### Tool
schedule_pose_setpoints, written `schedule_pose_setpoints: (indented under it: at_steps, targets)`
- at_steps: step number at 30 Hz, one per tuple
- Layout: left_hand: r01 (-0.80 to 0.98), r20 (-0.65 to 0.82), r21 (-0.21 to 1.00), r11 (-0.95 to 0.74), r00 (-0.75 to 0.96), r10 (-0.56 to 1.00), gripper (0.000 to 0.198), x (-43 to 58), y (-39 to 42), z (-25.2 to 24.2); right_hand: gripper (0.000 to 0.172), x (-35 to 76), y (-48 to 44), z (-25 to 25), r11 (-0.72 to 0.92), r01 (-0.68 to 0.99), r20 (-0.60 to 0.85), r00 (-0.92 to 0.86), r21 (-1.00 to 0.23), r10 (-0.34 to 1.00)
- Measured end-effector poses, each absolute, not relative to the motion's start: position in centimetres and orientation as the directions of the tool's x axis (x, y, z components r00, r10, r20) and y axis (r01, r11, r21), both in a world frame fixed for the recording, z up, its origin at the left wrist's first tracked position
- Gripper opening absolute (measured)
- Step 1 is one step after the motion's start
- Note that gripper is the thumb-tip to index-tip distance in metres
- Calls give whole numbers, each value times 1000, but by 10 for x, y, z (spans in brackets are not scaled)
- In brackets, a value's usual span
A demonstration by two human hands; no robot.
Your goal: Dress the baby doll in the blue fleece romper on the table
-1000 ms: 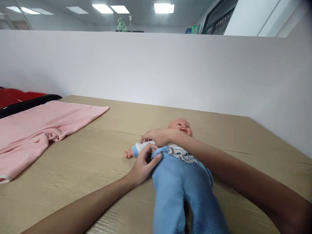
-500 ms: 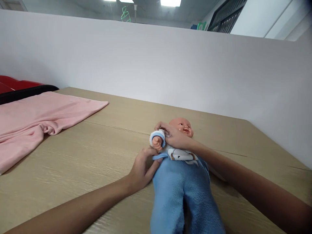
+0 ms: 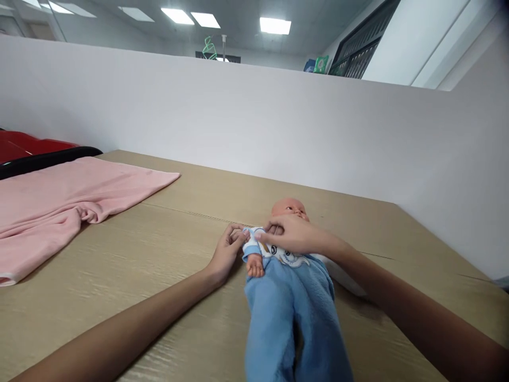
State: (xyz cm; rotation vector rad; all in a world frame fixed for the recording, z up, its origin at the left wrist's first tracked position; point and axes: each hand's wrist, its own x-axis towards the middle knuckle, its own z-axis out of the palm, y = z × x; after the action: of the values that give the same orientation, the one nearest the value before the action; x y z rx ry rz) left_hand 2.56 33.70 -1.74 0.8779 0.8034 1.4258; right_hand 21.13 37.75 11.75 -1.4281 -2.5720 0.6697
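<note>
left hand (image 3: 226,249), right hand (image 3: 296,233) touch doll (image 3: 292,307); tabletop (image 3: 159,254) stretches to pink cloth's (image 3: 59,199) edge.

No legible txt, brand, no. or sign anywhere in view. Green pack (image 3: 321,64) at back, above the wall (image 3: 238,116), has a pale mark, poss. a label, but too small/blurry to read. Blue item (image 3: 309,66) next to it: ditto, can't make out any wording. Print on the doll's top (image 3: 288,258) is a cartoon pic w/ eyes, partly hidden by the R hand (image 3: 296,233); no letters readable in the part that shows.
</note>
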Motion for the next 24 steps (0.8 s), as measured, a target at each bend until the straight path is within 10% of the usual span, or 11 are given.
schedule_pose_setpoints:
  at_steps: [15, 24]
  targets:
    - [-376, -10, 922, 96, 223, 975, 69, 20, 378, -19, 34, 225, 392, 67, 467, 643, 11, -580, -607, 814]
    - [-357, -62, 915, 189, 340, 939, 55, 29, 393, -20, 27, 230, 364, 75, 402, 779, 166, -369, -480, 914]
